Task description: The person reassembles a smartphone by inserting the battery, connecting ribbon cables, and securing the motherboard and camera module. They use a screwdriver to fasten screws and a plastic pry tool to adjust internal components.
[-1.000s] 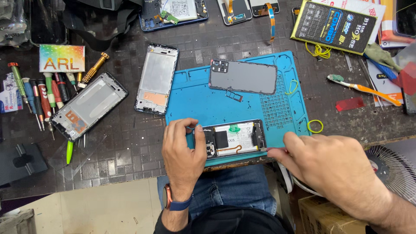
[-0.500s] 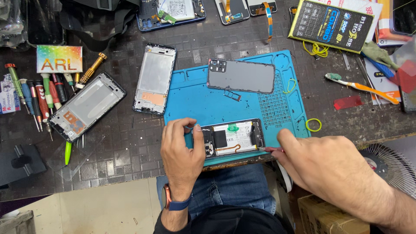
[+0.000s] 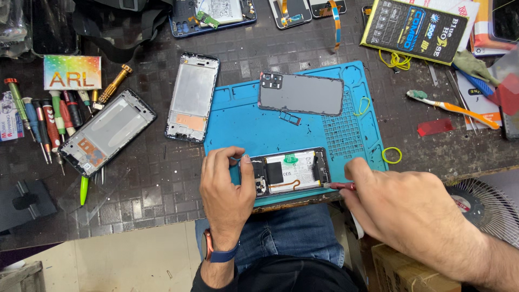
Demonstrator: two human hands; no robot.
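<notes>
bright, even overhead light — soft shadows, sharp focus, slight bending at edges.

one view only — a camera on the person's head, looking almost straight down over the near edge of the counter (image 3: 162,216). it sits close, at arm's reach, so both hands fill the lower frame, the counter's far side runs along the top — the person's lap shows below.

The right hand (image 3: 416,213) hides most of the red-handled tool (image 3: 341,186).
</notes>
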